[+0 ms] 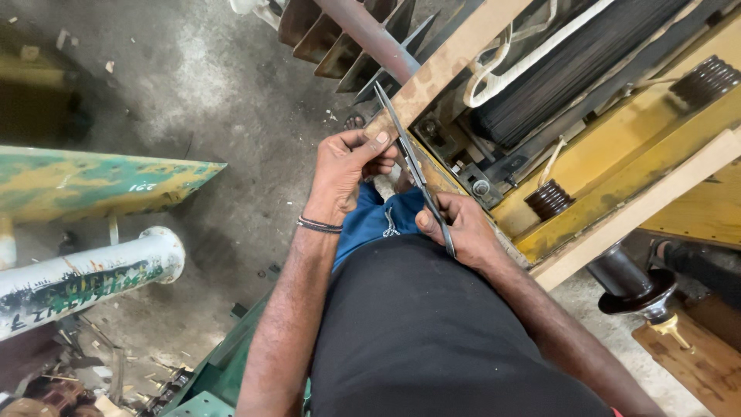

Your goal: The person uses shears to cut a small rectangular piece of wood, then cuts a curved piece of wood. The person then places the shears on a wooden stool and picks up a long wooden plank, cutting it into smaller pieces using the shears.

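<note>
My right hand (463, 228) grips the handles of a long pair of metal scissors (409, 158), whose blades point up and away toward a wooden beam (455, 54). My left hand (347, 166) is closed near the blades, its fingers pinching something small that I cannot make out. Both hands are held in front of my body, over blue shorts (378, 220) and a black shirt. The scissor tips reach the beam's edge.
A large yellow machine frame (617, 154) with dark ribbed insulators (549, 199) and black windings fills the right. Rusty metal fins (340, 38) lie above. A green-yellow metal panel (93, 181) and a white pipe (93, 274) stand left on the dusty concrete floor.
</note>
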